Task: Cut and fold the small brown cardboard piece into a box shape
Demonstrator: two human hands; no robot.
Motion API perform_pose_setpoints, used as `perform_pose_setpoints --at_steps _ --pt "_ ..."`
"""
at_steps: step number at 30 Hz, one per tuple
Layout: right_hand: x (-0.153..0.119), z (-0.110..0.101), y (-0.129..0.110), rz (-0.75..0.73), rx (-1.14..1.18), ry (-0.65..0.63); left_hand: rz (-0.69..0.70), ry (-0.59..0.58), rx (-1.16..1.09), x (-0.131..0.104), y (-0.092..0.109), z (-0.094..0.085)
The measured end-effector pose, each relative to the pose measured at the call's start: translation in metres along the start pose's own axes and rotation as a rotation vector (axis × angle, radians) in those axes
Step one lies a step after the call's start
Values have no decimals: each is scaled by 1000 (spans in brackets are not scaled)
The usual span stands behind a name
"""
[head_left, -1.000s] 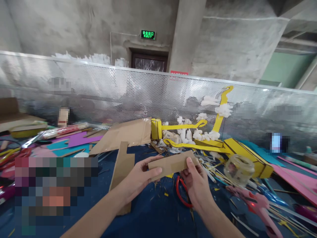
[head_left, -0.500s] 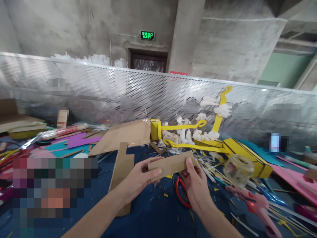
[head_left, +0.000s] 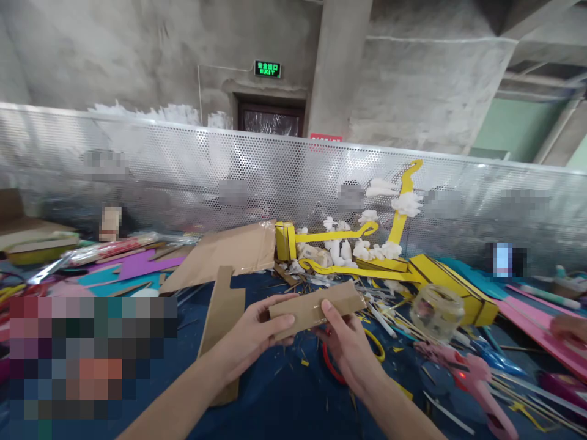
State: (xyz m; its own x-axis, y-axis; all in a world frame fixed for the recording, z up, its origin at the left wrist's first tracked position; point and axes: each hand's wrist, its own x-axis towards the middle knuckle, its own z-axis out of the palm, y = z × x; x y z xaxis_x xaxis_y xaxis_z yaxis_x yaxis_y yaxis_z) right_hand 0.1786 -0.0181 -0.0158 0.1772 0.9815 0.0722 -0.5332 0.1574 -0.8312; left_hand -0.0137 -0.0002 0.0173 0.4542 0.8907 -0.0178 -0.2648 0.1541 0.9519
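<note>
Both my hands hold one brown cardboard strip (head_left: 316, 307) level above the blue table. My left hand (head_left: 250, 337) grips its left end, thumb on top. My right hand (head_left: 346, 348) holds it near the middle from below, thumb pressed on the top face. Some shiny clear tape seems to cover part of the strip. Under my right hand lie red-handled scissors (head_left: 331, 366) and a yellow ring (head_left: 375, 343).
A long cardboard piece (head_left: 223, 324) lies left of my hands, a larger sheet (head_left: 229, 252) behind. A yellow cardboard model with white foam bits (head_left: 380, 250) stands by the perforated metal screen (head_left: 183, 171). A clear tape roll (head_left: 435, 311), pink glue gun (head_left: 477, 379) and sticks lie right. Another person's hand (head_left: 568, 327) shows far right.
My right thumb has slid left along the strip, toward its middle. The view has shifted slightly, and another person's hand has come in at the far right.
</note>
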Motion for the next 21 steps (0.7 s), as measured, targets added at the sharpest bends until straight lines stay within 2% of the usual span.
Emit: perform_pose_setpoints --at_steps 3,8,12,15,21 --pt "0 0 -1 -21 -64 -38 -91 -57 212 -2 10 -9" --pt "-5 3 -5 -37 -188 -157 46 -213 593 -6 21 -20" --pt "-11 5 -5 -48 -272 -286 69 -199 741 -11 20 -10" --pt "-12 5 -3 -60 -350 -382 44 -193 759 -13 14 -2" --pt "-12 5 0 -116 -450 -336 -83 -110 584 -9 -4 4"
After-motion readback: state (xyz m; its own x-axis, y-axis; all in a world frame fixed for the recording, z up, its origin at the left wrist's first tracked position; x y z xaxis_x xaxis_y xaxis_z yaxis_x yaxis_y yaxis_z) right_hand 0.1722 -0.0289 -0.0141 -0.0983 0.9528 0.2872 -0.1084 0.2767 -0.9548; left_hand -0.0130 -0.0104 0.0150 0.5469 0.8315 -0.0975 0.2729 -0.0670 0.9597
